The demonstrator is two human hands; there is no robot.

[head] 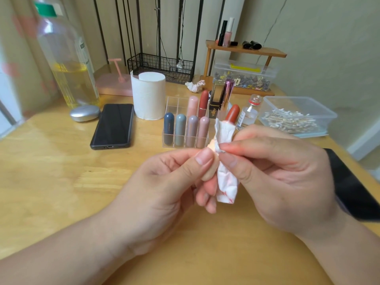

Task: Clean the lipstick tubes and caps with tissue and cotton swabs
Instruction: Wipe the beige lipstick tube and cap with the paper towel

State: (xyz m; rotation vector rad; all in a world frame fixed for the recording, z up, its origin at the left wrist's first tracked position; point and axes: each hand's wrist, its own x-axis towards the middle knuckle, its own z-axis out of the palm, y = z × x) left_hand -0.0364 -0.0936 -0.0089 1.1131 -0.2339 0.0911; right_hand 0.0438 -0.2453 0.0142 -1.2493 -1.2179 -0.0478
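Head view, left hand: the left hand (pixel 170 177) is curled, its thumb pressed over a pale peach tube (pixel 210 170) with the fingers closed behind it.
Head view, right hand: the right hand (pixel 277 182) pinches a tissue (pixel 227 183) between thumb and forefinger, tight against the tube.
Tube position: it is held in the air over the front middle of the wooden table (pixel 61 182), between the two hands.
Tube axis: most of it is covered, so its ends are hard to make out. Its long axis seems to run up and away from the person, with the top leaning slightly right.
Tissue: white with red smears, bunched into a long strip that lies alongside the tube on much the same axis. Its upper end flares out above the fingertips.
Organizer: a clear organizer (pixel 174 100) stands just behind the hands. Four capped lipsticks (pixel 192 130) stand upright in its front row, with a pale pink one and a brick-red one behind.
Orange-red lipstick (pixel 233 114): upright just right of the organizer, its foot hidden by the tissue.
Swabs: cotton swabs (pixel 292 122) lie heaped in a clear box (pixel 320 109) at the far right.
Roll: a tissue roll (pixel 149 95) stands on end left of the organizer.
Phone: a dark phone (pixel 113 126) lies flat beside the roll.
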